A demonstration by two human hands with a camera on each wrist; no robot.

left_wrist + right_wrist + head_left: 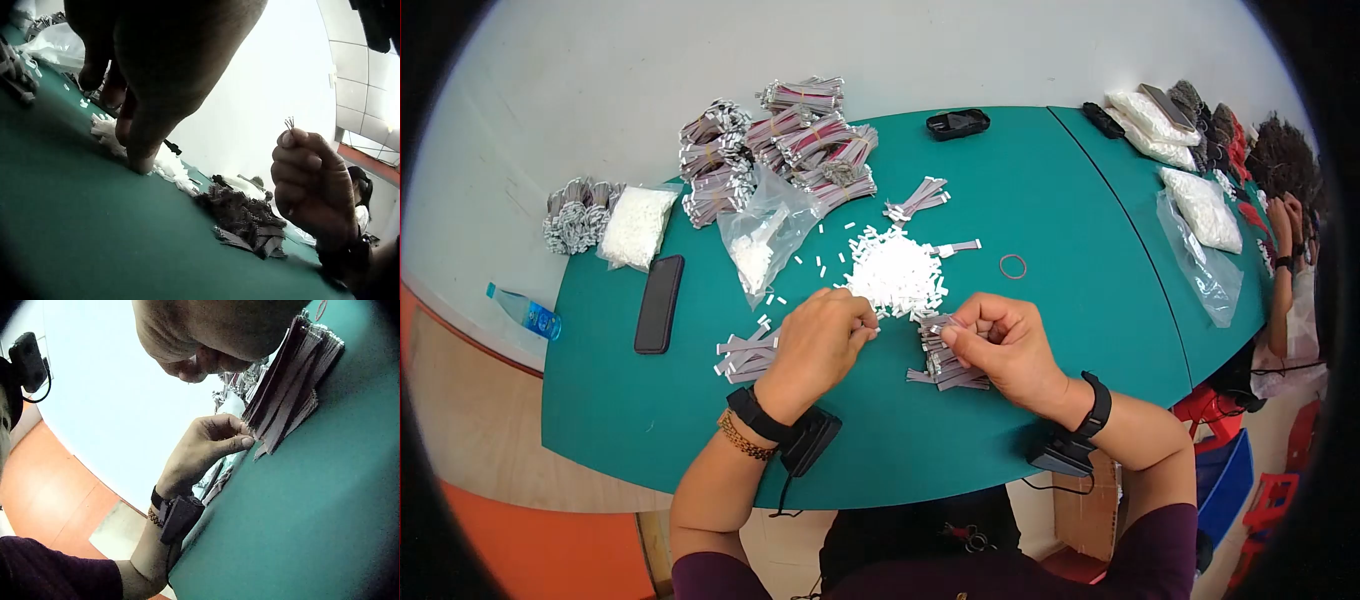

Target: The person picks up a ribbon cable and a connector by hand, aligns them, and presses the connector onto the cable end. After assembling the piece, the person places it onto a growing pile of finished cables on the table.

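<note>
My left hand [812,338] is low over the green table at the near edge of a heap of small white plastic connector housings [895,272]. Its thumb and forefinger pinch together, a bit of white housing showing at the tips. My right hand [1012,350] is raised beside it, thumb against forefinger, pinching a ribbon cable; the cable's thin split wire ends [289,123] stick up past the fingertips, and its rest is hidden in the hand. Beneath the right hand lies a stack of grey ribbon cables [290,381]. Left of my left hand lie cables with white ends [745,357].
Bundled cables [815,140] are piled at the back, beside an opened plastic bag of housings [752,262]. A phone [659,305] and a full white bag [637,227] lie left. A red rubber band [1013,266] lies right. Another person's arm [1280,290] is at far right.
</note>
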